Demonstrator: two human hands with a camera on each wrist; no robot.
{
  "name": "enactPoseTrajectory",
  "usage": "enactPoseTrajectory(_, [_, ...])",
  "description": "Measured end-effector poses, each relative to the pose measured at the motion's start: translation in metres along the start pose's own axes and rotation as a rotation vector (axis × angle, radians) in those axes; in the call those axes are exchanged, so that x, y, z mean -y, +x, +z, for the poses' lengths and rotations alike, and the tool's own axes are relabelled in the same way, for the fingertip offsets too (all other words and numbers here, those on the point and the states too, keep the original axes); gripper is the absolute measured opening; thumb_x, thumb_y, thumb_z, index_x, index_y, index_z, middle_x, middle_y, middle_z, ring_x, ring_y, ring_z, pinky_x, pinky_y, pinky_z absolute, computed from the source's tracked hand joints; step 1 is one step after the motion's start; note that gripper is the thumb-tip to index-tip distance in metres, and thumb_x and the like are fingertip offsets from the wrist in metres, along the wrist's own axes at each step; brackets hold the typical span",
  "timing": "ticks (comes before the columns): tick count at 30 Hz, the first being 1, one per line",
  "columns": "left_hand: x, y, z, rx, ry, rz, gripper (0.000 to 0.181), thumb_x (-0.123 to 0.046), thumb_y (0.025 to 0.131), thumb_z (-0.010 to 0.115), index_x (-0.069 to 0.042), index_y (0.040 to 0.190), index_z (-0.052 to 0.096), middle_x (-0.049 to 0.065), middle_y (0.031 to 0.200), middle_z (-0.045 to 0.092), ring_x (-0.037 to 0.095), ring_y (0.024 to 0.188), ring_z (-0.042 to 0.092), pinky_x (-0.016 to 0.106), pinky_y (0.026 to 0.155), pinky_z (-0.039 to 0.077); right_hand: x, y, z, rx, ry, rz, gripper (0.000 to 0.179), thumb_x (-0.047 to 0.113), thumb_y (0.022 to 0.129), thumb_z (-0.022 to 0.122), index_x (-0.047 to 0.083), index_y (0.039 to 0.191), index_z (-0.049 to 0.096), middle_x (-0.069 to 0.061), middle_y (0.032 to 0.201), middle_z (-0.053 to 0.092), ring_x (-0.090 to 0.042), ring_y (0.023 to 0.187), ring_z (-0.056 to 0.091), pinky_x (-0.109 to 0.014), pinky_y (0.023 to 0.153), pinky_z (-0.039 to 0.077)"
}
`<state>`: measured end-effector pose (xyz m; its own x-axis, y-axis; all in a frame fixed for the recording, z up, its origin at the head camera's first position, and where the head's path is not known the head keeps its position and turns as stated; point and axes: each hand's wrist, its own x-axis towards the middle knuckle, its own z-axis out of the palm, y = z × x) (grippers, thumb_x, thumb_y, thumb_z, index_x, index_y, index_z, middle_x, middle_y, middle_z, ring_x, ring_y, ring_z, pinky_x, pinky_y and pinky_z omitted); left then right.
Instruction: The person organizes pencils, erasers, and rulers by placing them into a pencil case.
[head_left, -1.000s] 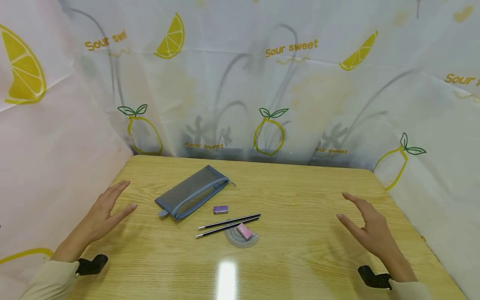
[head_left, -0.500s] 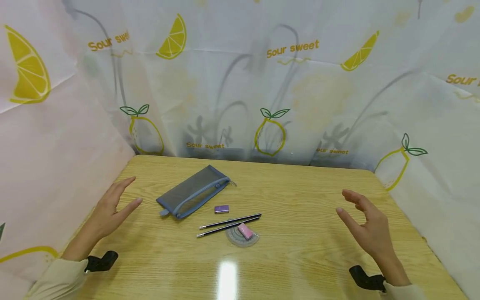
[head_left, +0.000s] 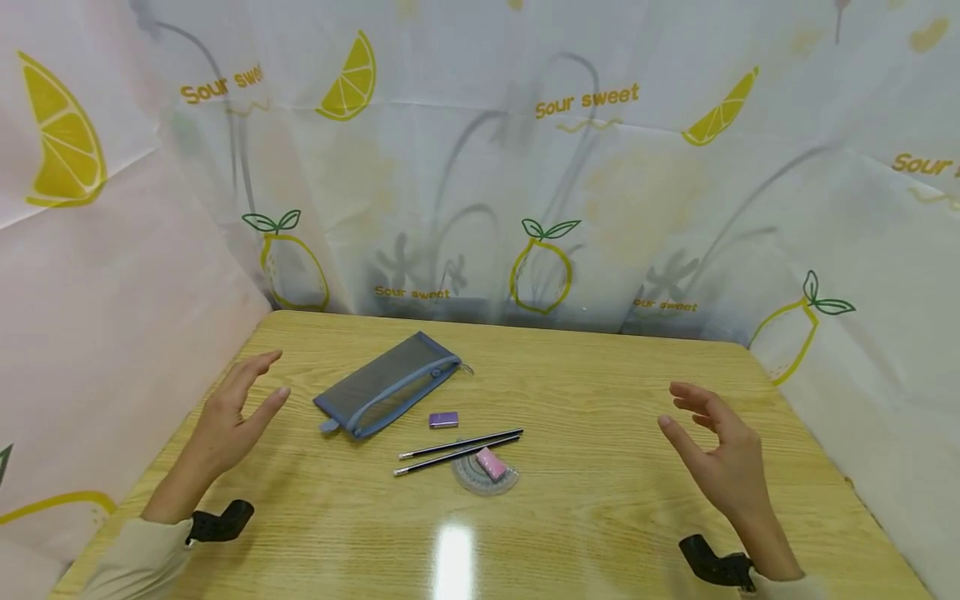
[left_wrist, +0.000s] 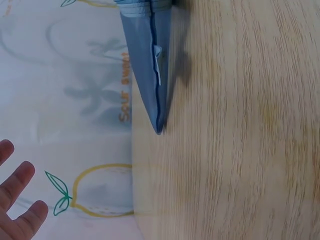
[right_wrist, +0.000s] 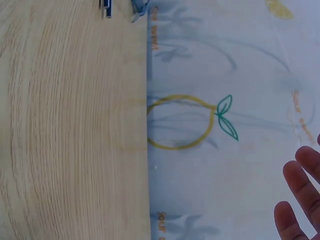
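Both hands are empty and well apart, the left hand raised at the left side of the tabletop and the right hand at the right, fingers spread from thumbs and touching nothing. The mesh pouch lies flat left of centre, nearest the left hand, its zip side facing near and right and apparently gaping. Just beyond that side lies a purple eraser; nearer still, two pencils slant beside a clear protractor bearing a pink eraser (whether the nearer pencil passes over or under it, I cannot tell). For a good reach, I would bring the hands in low from either side, lift the pink eraser before disturbing the protractor, and steady the pouch by its fabric, since it looks soft and likely to slide.
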<state>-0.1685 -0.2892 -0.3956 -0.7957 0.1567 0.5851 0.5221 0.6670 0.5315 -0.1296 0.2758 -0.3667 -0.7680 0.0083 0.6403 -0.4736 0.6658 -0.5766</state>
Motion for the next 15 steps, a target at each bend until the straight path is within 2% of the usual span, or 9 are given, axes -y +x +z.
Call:
enactPoseTrajectory(2, [-0.002, 0.000, 0.002, -0.023, 0.013, 0.018, 0.051, -0.006, 0.095, 0.058, -0.005, 0.144, 0.044, 0.022, 0.137, 0.046, 0.042, 0.116, 0.043, 0.049, 0.095, 0.035, 0.002, 0.000, 0.003, 0.001, 0.009, -0.003, 0.044, -0.003, 0.082, 0.072, 0.007, 0.124, 0.064, -0.011, 0.115, 0.065, 0.003, 0.101, 0.056, -0.012, 0.085, 0.039])
enactPoseTrajectory(6, [-0.003, 0.001, 0.006, -0.073, 0.031, 0.051, 0.049, -0.004, 0.093, 0.059, -0.004, 0.141, 0.049, 0.019, 0.133, 0.050, 0.028, 0.114, 0.046, 0.024, 0.092, 0.032, 0.008, -0.001, 0.009, -0.002, 0.028, 0.009, 0.042, -0.003, 0.082, 0.072, 0.008, 0.122, 0.065, -0.007, 0.114, 0.066, 0.001, 0.100, 0.057, -0.012, 0.085, 0.039])
enactPoseTrajectory(11, [-0.002, 0.001, 0.013, -0.153, 0.026, 0.075, 0.041, -0.001, 0.089, 0.063, 0.001, 0.131, 0.058, 0.018, 0.122, 0.057, 0.007, 0.107, 0.049, 0.018, 0.086, 0.033, 0.016, -0.002, 0.016, -0.003, 0.044, 0.037, 0.040, -0.001, 0.083, 0.072, 0.008, 0.121, 0.065, 0.001, 0.109, 0.066, -0.001, 0.098, 0.058, -0.012, 0.085, 0.040])
enactPoseTrajectory(15, [-0.003, 0.002, 0.017, -0.202, 0.010, 0.110, 0.038, 0.002, 0.086, 0.065, 0.001, 0.124, 0.063, 0.018, 0.116, 0.061, 0.001, 0.104, 0.050, 0.017, 0.089, 0.034, 0.021, -0.001, 0.021, -0.006, 0.071, 0.034, 0.038, -0.002, 0.083, 0.072, 0.008, 0.119, 0.066, 0.000, 0.109, 0.066, -0.003, 0.097, 0.059, -0.013, 0.084, 0.042])
